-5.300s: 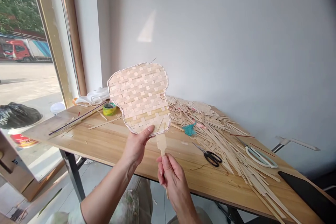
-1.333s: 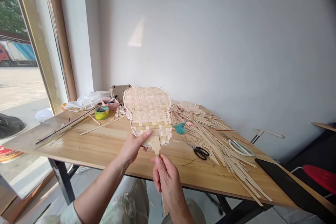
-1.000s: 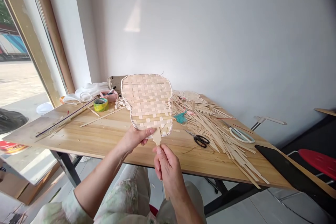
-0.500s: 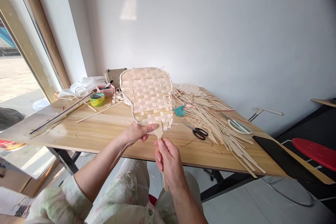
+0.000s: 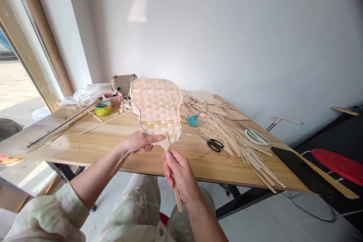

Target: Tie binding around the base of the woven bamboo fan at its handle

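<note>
A woven bamboo fan with a pale twisted edging stands up above the table's front edge, in both my hands. My left hand grips its lower left edge, the thumb pressing the top of the flat wooden handle against the weave. Lower down, my right hand is wrapped round that handle, whose end sticks out below the fist. Just right of the fan lie a teal tassel and black-handled scissors on the table. The fingers behind the fan are partly hidden.
Loose bamboo strips spread over the right of the wooden table, with white-handled scissors beyond. At left are a tape roll, a pink box, a bag and long thin rods. A red stool stands right.
The fan tilts a little, its top edge sitting lower in view, and both hands with it have shifted slightly left. The hold of both hands is the same.
</note>
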`<state>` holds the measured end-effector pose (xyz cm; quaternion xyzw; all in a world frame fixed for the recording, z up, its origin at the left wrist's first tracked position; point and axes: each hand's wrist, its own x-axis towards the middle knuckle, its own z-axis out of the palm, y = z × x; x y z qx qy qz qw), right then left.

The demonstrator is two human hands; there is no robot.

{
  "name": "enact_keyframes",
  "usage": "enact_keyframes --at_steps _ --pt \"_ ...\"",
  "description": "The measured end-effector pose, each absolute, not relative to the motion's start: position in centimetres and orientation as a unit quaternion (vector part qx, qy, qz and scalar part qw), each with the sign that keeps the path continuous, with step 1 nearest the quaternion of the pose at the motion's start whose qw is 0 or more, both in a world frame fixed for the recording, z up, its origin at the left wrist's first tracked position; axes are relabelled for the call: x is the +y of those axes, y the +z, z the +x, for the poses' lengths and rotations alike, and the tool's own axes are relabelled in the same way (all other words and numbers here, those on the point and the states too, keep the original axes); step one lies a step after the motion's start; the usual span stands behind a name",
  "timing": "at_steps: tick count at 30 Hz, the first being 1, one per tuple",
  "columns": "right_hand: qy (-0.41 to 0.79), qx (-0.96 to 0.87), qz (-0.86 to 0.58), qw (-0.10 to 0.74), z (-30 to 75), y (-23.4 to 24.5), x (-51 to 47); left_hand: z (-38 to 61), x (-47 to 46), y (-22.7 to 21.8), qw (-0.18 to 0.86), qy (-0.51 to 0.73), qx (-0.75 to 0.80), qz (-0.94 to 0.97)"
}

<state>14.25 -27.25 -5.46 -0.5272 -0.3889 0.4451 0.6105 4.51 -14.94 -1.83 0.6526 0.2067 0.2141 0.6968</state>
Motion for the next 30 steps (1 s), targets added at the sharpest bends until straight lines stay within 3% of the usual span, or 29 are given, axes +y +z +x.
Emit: enact_keyframes --at_steps 16,27,30 --pt "0.415 -0.320 -0.468 0.712 13.9 -5.2 -26.0 5.0 -15.6 -3.0 0.691 0.212 0.193 0.664" --pt "0.451 -0.271 -0.398 0.751 13.8 -5.5 -25.1 4.8 -14.6 -2.3 0.642 0.138 0.245 0.713" --pt "0.425 -0.295 -0.394 0.760 14.3 -5.5 -24.8 5.2 -15.8 -3.0 0.639 0.210 0.282 0.684"
